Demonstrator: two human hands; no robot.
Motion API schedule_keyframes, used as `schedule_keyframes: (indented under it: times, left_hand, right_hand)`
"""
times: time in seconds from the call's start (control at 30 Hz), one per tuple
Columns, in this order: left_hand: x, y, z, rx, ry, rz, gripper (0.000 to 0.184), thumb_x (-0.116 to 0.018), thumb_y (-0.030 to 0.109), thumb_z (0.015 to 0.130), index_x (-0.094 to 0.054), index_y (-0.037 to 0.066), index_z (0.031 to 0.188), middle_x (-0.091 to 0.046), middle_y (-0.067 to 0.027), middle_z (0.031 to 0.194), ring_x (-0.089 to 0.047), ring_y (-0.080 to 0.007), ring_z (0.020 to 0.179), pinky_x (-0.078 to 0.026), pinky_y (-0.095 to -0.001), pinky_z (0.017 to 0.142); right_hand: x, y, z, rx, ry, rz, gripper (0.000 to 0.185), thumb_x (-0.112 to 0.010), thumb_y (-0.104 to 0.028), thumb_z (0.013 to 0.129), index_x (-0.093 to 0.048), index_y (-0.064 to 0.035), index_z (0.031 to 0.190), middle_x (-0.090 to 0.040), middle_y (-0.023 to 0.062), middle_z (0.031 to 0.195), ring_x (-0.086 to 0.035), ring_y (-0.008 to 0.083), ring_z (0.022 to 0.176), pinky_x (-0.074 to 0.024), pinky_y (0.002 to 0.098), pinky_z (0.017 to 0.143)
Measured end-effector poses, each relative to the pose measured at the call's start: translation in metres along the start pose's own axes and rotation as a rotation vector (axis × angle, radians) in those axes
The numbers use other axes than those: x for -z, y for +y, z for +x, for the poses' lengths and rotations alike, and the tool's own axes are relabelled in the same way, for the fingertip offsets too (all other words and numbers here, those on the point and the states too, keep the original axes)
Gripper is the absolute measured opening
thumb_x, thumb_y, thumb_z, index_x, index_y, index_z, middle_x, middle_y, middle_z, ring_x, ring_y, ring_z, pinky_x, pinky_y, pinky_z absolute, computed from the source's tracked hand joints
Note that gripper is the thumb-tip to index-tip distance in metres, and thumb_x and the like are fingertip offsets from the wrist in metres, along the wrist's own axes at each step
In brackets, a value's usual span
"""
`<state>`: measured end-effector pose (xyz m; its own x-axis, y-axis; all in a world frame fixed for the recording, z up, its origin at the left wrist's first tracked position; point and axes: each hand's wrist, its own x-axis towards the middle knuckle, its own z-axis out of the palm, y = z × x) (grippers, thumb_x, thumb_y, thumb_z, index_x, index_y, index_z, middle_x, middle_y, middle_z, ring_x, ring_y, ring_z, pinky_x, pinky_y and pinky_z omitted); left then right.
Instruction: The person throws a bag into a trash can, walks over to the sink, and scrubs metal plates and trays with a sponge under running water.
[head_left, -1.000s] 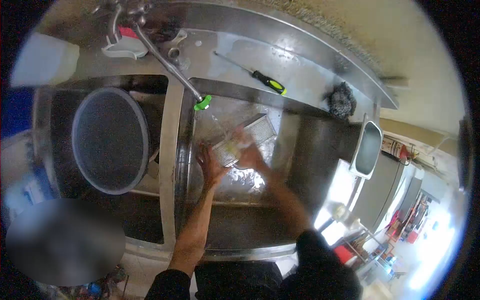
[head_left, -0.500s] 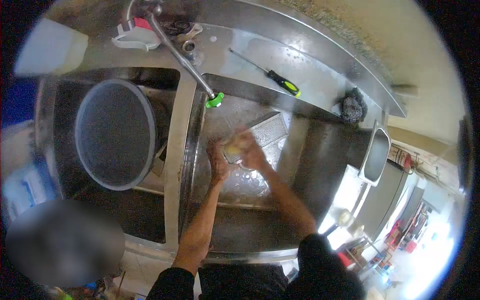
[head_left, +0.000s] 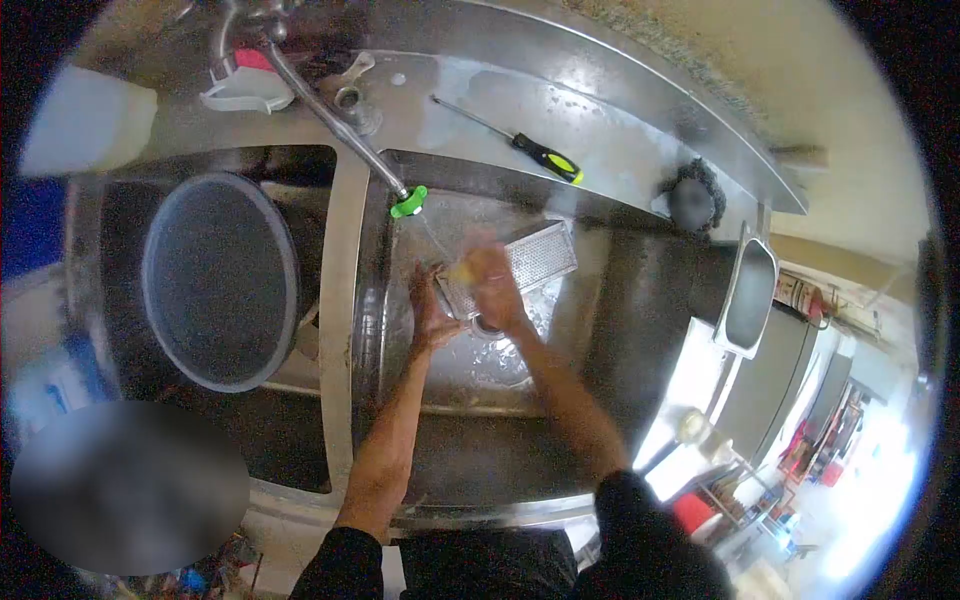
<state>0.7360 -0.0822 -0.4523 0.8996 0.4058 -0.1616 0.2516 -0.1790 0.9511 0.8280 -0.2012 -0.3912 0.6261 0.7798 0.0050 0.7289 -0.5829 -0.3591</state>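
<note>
A long perforated metal piece (head_left: pixel 542 256) lies slanted in the right sink basin under the faucet. Its left end is gripped by my left hand (head_left: pixel 432 312), the thumb along the near edge. Over the same piece is my right hand (head_left: pixel 490 280), blurred by motion, closed on a yellowish sponge (head_left: pixel 462 273) pressed to the metal. A thin stream of water falls from the faucet's green tip (head_left: pixel 409 203) towards the hands. The wet basin floor (head_left: pixel 490 365) shines below them.
A round mesh screen (head_left: pixel 220 282) leans in the left basin. On the back ledge are a screwdriver (head_left: pixel 547 157), a dark scouring pad (head_left: pixel 694 200) and a white and red object (head_left: pixel 248 85). A metal pan (head_left: pixel 748 297) sits at the right rim.
My right hand has moved back and forth over the metal piece with the sponge. My left hand still holds its left end. The camera view has shifted slightly.
</note>
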Motion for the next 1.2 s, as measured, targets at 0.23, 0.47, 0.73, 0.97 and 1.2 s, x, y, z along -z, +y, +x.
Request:
schedule_keyframes:
  times: [0.23, 0.47, 0.73, 0.97, 1.2]
  left_hand:
    - [0.002, -0.005, 0.005, -0.127, -0.116, 0.302, 0.115, -0.088, 0.041, 0.044, -0.029, 0.005, 0.137, -0.031, -0.0163, 0.140, -0.028, -0.0305, 0.131, -0.019, -0.0453, 0.110]
    - [-0.001, 0.015, 0.009, -0.082, -0.130, 0.366, 0.115, -0.084, 0.051, 0.048, -0.026, 0.008, 0.138, -0.023, -0.0220, 0.142, -0.017, -0.0389, 0.134, -0.011, -0.0529, 0.110]
    - [-0.026, 0.016, 0.037, -0.130, 0.028, 0.147, 0.092, -0.086, 0.037, 0.048, -0.047, 0.008, 0.125, -0.050, -0.0124, 0.126, -0.043, -0.0303, 0.121, -0.029, -0.0452, 0.104]
    - [-0.017, -0.010, 0.014, -0.050, -0.221, 0.478, 0.127, -0.090, 0.033, 0.040, -0.016, 0.002, 0.139, -0.018, -0.0228, 0.145, -0.016, -0.0387, 0.136, -0.009, -0.0553, 0.109]
    - [-0.004, 0.011, 0.019, -0.141, -0.253, 0.434, 0.126, -0.083, 0.055, 0.044, -0.019, 0.003, 0.139, -0.019, -0.0232, 0.145, -0.014, -0.0382, 0.137, -0.002, -0.0603, 0.107]
  right_hand:
    - [-0.017, 0.001, 0.008, -0.080, 0.050, 0.050, 0.055, -0.052, -0.021, 0.081, -0.041, -0.0056, 0.134, -0.031, 0.0167, 0.144, -0.022, 0.0341, 0.136, -0.0138, 0.0496, 0.112]
    - [-0.015, -0.013, 0.012, -0.161, 0.026, 0.033, 0.056, -0.054, -0.019, 0.080, -0.039, -0.0022, 0.132, -0.022, 0.0204, 0.146, -0.017, 0.0390, 0.137, -0.0101, 0.0540, 0.111]
    - [-0.006, 0.002, 0.018, -0.198, 0.131, 0.257, 0.060, -0.052, -0.024, 0.086, -0.031, -0.0033, 0.138, -0.033, 0.0217, 0.140, -0.024, 0.0376, 0.134, -0.0179, 0.0466, 0.111]
    - [0.017, 0.016, -0.023, -0.521, 0.355, 0.003, 0.058, -0.048, -0.012, 0.082, -0.032, -0.0050, 0.138, -0.029, 0.0197, 0.143, -0.022, 0.0351, 0.135, -0.0137, 0.0424, 0.113]
    - [-0.007, 0.048, -0.073, -0.526, 0.411, 0.055, 0.048, -0.044, -0.021, 0.090, -0.037, -0.0080, 0.136, -0.029, 0.0182, 0.144, -0.025, 0.0338, 0.134, -0.0140, 0.0441, 0.112]
